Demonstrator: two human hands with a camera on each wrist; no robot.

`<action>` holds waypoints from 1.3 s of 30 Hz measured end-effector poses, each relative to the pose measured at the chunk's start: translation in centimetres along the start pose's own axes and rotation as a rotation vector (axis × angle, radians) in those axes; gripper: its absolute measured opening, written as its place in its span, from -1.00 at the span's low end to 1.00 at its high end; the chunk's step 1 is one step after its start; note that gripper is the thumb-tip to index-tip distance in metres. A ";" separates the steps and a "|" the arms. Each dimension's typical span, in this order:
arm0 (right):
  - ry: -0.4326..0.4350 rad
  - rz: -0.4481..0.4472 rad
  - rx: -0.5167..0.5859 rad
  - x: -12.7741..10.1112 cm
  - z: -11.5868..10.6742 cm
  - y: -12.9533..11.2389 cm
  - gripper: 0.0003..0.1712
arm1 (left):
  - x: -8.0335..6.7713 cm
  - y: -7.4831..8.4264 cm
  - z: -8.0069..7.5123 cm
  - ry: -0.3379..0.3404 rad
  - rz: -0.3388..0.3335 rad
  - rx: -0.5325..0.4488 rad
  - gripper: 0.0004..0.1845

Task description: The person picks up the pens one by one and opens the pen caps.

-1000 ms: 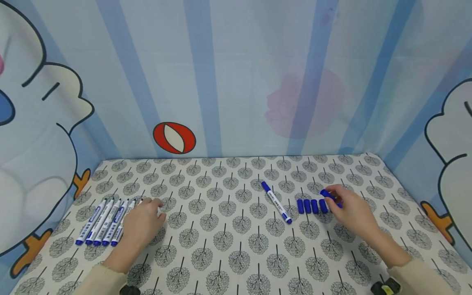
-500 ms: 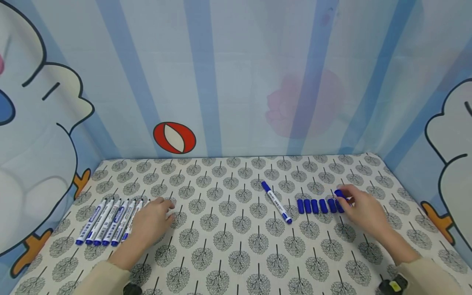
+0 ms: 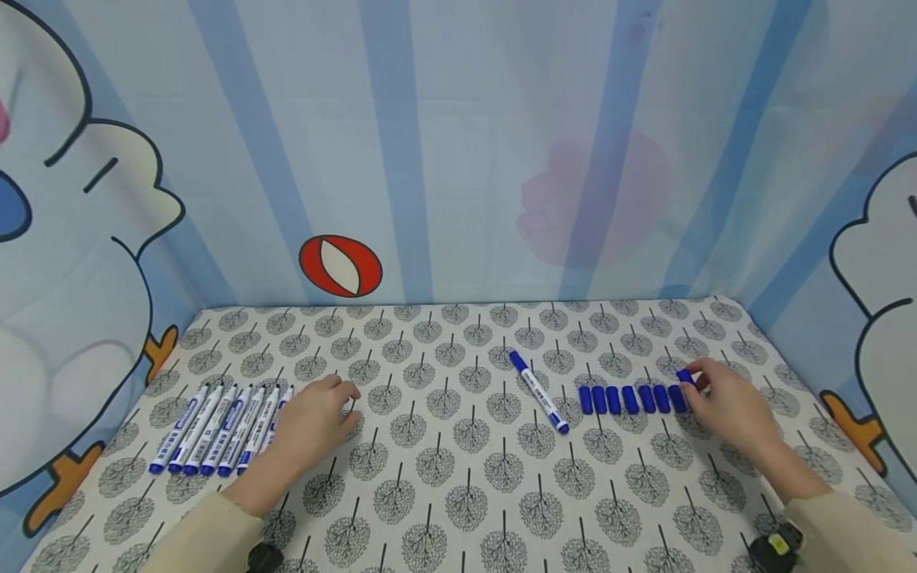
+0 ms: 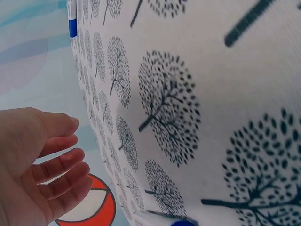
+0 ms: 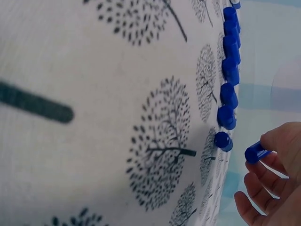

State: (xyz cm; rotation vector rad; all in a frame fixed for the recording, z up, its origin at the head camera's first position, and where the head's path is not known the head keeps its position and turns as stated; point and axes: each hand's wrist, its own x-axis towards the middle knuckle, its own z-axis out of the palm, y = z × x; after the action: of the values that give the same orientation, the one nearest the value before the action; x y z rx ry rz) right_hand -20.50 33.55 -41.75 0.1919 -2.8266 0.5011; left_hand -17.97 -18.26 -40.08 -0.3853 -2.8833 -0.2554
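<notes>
We are pinching a blue cap [image 3: 684, 376] with our right hand [image 3: 723, 406], thumb and fingertips closed on it at the right end of the cap row [image 3: 630, 399]. In the right wrist view the cap [image 5: 255, 152] is tilting, its long axis slanting away from the fingers toward the cloth, just beside the last cap of the row without touching it. The row itself is running left to right on the right part of the cloth [image 3: 458, 477], each cap lying with its long axis pointing near to far.

Our left hand [image 3: 315, 422] is resting on the cloth, fingers relaxed and slightly spread, holding nothing. Just to its left, uncapped pens [image 3: 215, 430] are lying side by side, their long axes slanting from near left to far right, blue ends toward us. The rightmost pen is lying right next to the hand; we cannot tell whether it is touching.

Between the hands, one capped pen [image 3: 539, 391] is lying alone, its long axis running from far left to near right, cap at the far end, just left of the cap row.
</notes>
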 end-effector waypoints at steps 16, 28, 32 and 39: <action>-0.126 0.187 -0.032 0.0 0.7 1.5 -0.61 | 0.2 1.6 1.6 0.013 0.124 0.044 -0.80; -0.204 0.250 -0.039 0.1 0.9 2.0 -0.61 | 0.5 2.5 1.4 0.024 0.138 0.033 -0.79; -0.219 0.268 -0.026 0.1 1.1 2.0 -0.58 | 0.5 2.6 1.3 0.011 0.125 0.026 -0.78; -0.210 0.213 -0.012 0.1 1.1 2.1 -0.63 | 0.4 2.8 1.5 -0.012 0.113 0.014 -0.79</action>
State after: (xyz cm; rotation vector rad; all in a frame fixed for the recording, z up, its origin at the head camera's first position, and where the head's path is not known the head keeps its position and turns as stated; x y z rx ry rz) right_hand -21.23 35.15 -43.41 -0.0652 -3.0734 0.5361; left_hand -17.83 -15.23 -41.04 -0.5468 -2.8609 -0.2145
